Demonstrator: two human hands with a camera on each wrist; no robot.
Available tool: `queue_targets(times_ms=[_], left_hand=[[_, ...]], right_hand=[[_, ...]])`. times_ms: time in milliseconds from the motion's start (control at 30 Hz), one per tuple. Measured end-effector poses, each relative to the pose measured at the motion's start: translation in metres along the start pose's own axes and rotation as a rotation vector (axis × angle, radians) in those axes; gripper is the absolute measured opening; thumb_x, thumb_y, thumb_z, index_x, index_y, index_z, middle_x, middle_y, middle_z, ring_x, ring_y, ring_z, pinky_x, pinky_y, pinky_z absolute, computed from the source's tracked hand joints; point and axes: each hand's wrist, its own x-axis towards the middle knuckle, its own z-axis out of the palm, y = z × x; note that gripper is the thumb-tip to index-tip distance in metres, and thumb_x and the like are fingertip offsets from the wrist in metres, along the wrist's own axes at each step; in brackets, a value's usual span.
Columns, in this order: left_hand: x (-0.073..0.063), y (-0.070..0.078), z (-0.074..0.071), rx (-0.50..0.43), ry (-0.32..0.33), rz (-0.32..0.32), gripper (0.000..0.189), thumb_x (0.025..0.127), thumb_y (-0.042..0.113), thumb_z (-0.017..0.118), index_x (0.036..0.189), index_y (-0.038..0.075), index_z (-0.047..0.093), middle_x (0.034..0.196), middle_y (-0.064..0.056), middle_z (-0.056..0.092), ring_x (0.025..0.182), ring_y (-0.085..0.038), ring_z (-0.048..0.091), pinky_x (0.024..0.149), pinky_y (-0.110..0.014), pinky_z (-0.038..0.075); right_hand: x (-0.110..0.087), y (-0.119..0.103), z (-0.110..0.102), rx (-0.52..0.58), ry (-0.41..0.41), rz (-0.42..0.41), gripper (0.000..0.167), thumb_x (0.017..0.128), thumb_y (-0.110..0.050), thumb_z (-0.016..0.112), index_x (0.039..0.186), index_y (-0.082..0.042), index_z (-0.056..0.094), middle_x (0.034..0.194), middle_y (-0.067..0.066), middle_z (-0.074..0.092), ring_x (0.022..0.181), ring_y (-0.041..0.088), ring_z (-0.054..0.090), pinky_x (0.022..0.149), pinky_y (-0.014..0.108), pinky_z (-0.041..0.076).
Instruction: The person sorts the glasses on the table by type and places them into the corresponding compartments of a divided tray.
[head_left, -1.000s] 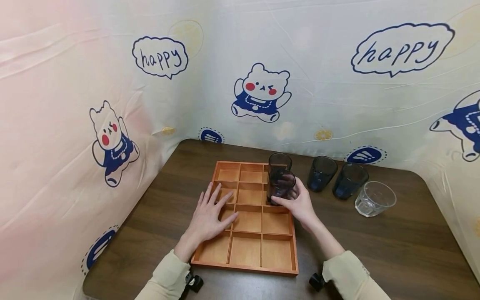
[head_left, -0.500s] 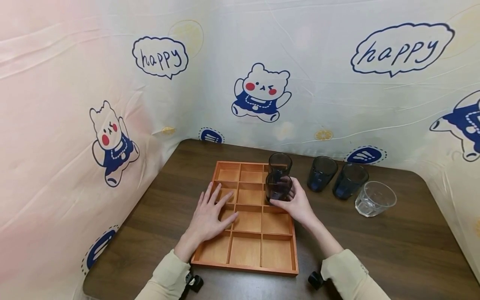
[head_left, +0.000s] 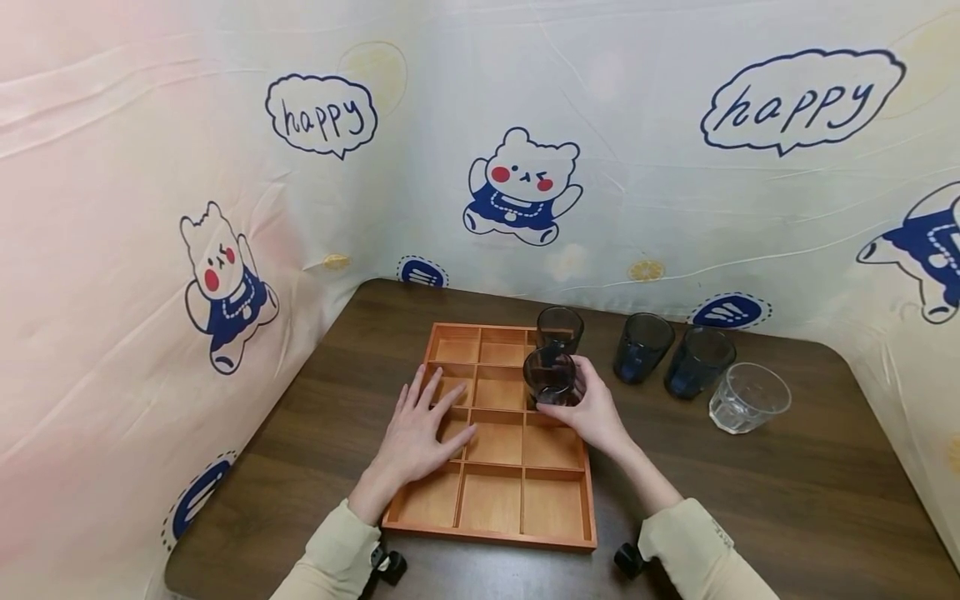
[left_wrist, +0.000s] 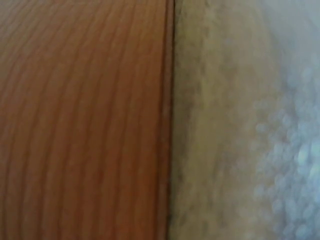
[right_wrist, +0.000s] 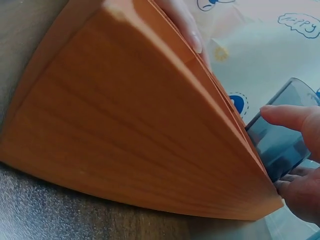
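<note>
A wooden tray (head_left: 491, 502) with several square compartments lies on the table. My right hand (head_left: 596, 412) grips a dark tumbler (head_left: 550, 379) between thumb and fingers, at the right-hand compartment of the second row from the back. In the right wrist view, this tumbler (right_wrist: 282, 137) tilts over the tray's side wall (right_wrist: 125, 115); its base is partly hidden. Just behind it, a second dark tumbler (head_left: 560, 325) stands in the back right compartment. My left hand (head_left: 416, 433) rests with fingers spread across the tray's left side. The left wrist view has only blurred wood (left_wrist: 85, 120).
To the right of the tray, two dark blue tumblers (head_left: 643, 346) and a clear glass (head_left: 750, 398) stand in a slanting row on the brown table (head_left: 750, 508). A printed cloth (head_left: 637, 208) hangs behind and along the left side.
My right hand has shifted slightly left and lower with the dark tumbler, which now sits closer over the compartment. The left hand stays in place.
</note>
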Motion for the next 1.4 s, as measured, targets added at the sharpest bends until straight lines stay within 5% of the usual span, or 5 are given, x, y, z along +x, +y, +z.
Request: queue_targets(times_ms=[733,1167,1400], left_hand=[[0.003,0.001,-0.002,-0.012,-0.008,0.008,0.079,0.098,0.066,0.068,0.166,0.029,0.051,0.181,-0.019,0.030,0.174,-0.042,0.008,0.136,-0.073,0.018],[0.004,0.001,-0.001,-0.007,-0.040,-0.001,0.079,0.099,0.067,0.067,0.167,0.031,0.049,0.182,-0.018,0.028,0.175,-0.041,0.006,0.137,-0.071,0.017],[0.004,-0.001,0.001,-0.006,-0.044,-0.012,0.079,0.099,0.067,0.066,0.167,0.030,0.049,0.183,-0.017,0.026,0.175,-0.041,0.004,0.138,-0.070,0.015]], right_hand=[[-0.002,0.007,0.003,-0.011,0.060,-0.043,0.084,0.087,0.004,0.089,0.158,0.006,0.046,0.153,0.032,0.059,0.146,0.048,0.060,0.124,0.062,0.045],[-0.009,0.008,0.005,-0.182,0.101,-0.067,0.087,0.087,-0.007,0.092,0.161,0.002,0.046,0.149,0.028,0.066,0.134,0.043,0.069,0.109,0.059,0.058],[-0.007,0.009,0.000,-0.237,0.113,-0.067,0.086,0.087,-0.012,0.095,0.159,0.001,0.050,0.151,0.027,0.066,0.140,0.044,0.066,0.114,0.060,0.056]])
